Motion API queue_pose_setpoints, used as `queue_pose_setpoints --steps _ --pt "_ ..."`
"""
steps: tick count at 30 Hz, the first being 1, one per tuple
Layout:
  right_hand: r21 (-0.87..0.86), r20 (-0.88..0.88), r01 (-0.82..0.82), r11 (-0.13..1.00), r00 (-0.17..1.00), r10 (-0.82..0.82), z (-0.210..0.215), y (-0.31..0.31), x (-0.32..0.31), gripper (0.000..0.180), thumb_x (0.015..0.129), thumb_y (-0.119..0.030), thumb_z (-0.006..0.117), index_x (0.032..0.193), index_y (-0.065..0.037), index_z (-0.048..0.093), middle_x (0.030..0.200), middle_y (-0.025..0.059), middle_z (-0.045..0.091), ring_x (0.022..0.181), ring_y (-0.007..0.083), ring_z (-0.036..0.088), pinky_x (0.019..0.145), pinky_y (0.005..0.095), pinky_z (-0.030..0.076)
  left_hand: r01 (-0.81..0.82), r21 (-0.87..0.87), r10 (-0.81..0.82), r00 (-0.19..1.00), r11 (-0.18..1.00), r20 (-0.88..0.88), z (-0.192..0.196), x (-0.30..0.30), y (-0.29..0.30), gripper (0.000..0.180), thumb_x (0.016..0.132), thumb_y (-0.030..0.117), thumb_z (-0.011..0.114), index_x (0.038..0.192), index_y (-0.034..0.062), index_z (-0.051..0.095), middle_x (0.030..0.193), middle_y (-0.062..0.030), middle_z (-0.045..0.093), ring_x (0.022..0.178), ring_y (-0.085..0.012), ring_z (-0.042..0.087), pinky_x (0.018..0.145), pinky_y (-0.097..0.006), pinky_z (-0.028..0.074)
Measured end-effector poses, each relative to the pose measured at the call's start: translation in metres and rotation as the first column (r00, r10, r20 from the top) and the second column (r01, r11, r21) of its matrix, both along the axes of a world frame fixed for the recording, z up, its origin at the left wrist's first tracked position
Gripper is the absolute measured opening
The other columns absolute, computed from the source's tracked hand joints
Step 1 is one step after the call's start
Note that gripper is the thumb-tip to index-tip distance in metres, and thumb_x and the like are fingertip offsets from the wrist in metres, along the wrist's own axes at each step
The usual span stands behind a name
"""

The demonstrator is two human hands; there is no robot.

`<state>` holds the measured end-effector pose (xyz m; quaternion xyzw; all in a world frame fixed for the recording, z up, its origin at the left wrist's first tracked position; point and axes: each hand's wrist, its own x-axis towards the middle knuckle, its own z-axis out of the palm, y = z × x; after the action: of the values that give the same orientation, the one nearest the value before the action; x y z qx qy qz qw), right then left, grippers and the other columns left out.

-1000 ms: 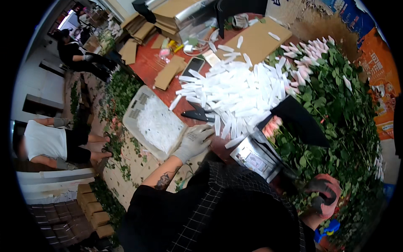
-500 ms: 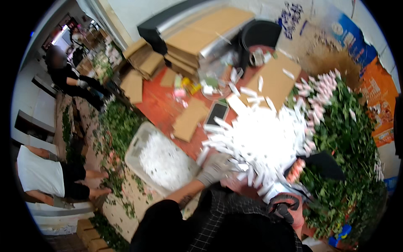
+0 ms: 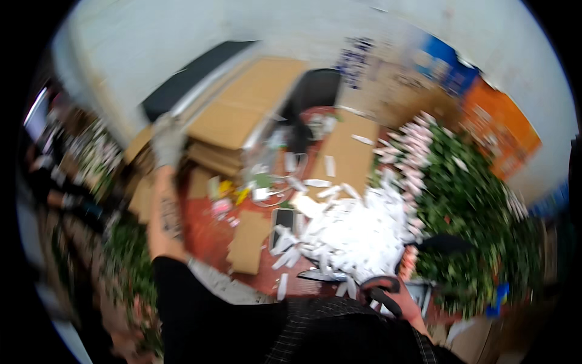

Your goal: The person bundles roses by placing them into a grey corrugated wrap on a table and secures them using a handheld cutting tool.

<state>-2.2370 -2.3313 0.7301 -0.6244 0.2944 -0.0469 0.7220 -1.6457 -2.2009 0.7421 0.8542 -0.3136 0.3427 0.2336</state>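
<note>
My left hand (image 3: 168, 141), in a pale glove, is stretched out at the far left, against the left edge of a stack of flat cardboard (image 3: 233, 112). Motion blur hides its fingers, so its grip is unclear. Down at the near edge of the red table (image 3: 200, 233), my right hand (image 3: 394, 297) wears a dark-fingered glove, its fingers curled; what lies inside them is hidden. Just beyond it spreads a heap of white narrow sleeve-like pieces (image 3: 361, 233). A grey metal-looking object (image 3: 418, 294) shows beside that hand.
Pink flower buds (image 3: 412, 151) and leafy green stems (image 3: 467, 212) are piled on the right. A phone (image 3: 282, 224) and a cardboard piece (image 3: 250, 242) lie mid-table. A black bin (image 3: 312, 97) stands behind. A pale tub (image 3: 221, 282) sits below my left arm.
My left hand has moved from the near side of the white heap up and left to the cardboard stack. My right hand stays low by the heap. The view has swung.
</note>
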Motion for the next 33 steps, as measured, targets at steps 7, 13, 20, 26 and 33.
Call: queue_pose_setpoints --steps 7,13,20,26,33 --pt "0.053 0.096 -0.008 0.999 0.995 0.002 -0.008 -0.024 0.046 0.034 0.086 -0.023 0.064 0.109 0.002 0.062 0.097 0.0062 0.065 0.09 0.0101 0.057 0.083 0.0252 0.045 0.755 -0.258 -0.776 0.63 0.603 0.033 -0.032 -0.145 -0.082 0.028 0.076 0.009 0.062 0.104 0.0033 0.064 0.099 -0.0138 0.065 0.09 -0.0297 0.062 0.085 -0.038 0.047" --pt "-0.131 0.275 0.021 0.991 0.961 0.016 -0.011 -0.059 0.101 0.042 0.085 -0.029 0.064 0.113 0.002 0.059 0.106 0.0074 0.064 0.095 0.0115 0.058 0.086 0.0277 0.045 0.773 -0.385 -0.843 0.342 0.504 -0.416 -0.092 -0.242 -0.077 0.021 0.075 0.005 0.062 0.096 0.0011 0.065 0.09 -0.0135 0.067 0.083 -0.0276 0.063 0.078 -0.035 0.048" --pt "-0.15 0.418 0.279 0.948 0.887 -0.195 -0.038 -0.171 0.324 0.026 0.088 -0.022 0.059 0.103 -0.001 0.064 0.089 0.0035 0.065 0.078 0.01 0.06 0.072 0.0243 0.048 0.57 -0.437 -0.697 0.39 0.696 -0.602 -0.1 -0.201 -0.078 0.032 0.081 0.009 0.06 0.112 0.0006 0.06 0.105 -0.0166 0.064 0.094 -0.0249 0.063 0.083 -0.034 0.048" --pt "-0.594 0.248 0.01 0.804 0.953 0.171 -0.09 -0.295 0.434 0.02 0.078 -0.025 0.067 0.084 -0.005 0.069 0.073 0.0025 0.064 0.064 0.0117 0.058 0.058 0.0284 0.046 -0.114 -0.869 -0.866 0.089 0.482 -0.492 -0.085 -0.153 -0.228 0.079 0.083 0.025 0.069 0.141 -0.0057 0.023 0.142 -0.019 0.034 0.129 -0.0264 0.038 0.107 -0.035 0.03" --pt "-0.401 0.33 -0.168 0.901 0.891 0.313 -0.097 -0.278 0.451 0.03 0.078 -0.027 0.074 0.092 -0.001 0.069 0.079 0.0036 0.064 0.065 0.0122 0.058 0.056 0.0277 0.046 -0.112 -0.717 -0.719 0.032 0.688 -0.694 -0.134 -0.096 -0.269 0.101 0.072 0.031 0.078 0.145 0.0021 0.014 0.141 -0.0206 0.035 0.128 -0.0322 0.038 0.102 -0.048 0.032"
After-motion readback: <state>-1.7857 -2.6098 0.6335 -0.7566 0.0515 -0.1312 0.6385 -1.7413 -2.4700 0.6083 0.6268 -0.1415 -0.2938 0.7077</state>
